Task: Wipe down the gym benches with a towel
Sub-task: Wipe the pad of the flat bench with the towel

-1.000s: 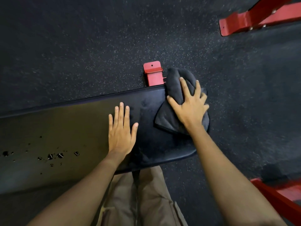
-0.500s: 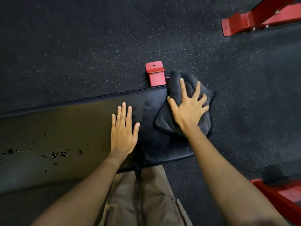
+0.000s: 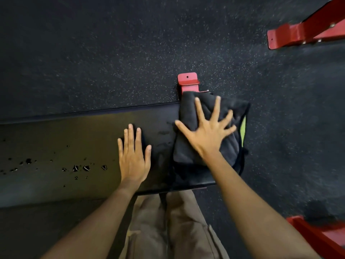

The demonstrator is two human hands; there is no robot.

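A black padded gym bench (image 3: 74, 139) runs from the left edge to the middle of the view. A dark grey towel (image 3: 188, 109) lies over the bench's right end and hangs past its far and right edges. My right hand (image 3: 209, 133) presses flat on the towel with the fingers spread wide. My left hand (image 3: 133, 156) rests flat on the bare pad just left of the towel, fingers straight and together. Small tears in the pad's cover (image 3: 82, 167) show further left.
The bench's red metal foot (image 3: 187, 82) sticks out beyond the far edge on speckled black rubber flooring (image 3: 112, 53). Other red frame parts lie at the top right (image 3: 302, 32) and bottom right (image 3: 321, 238). My khaki trousers (image 3: 168, 225) stand against the near edge.
My right hand has spread its fingers wider and pushed the towel further over the bench's right end, flattening it. The left hand has stayed in place on the pad.
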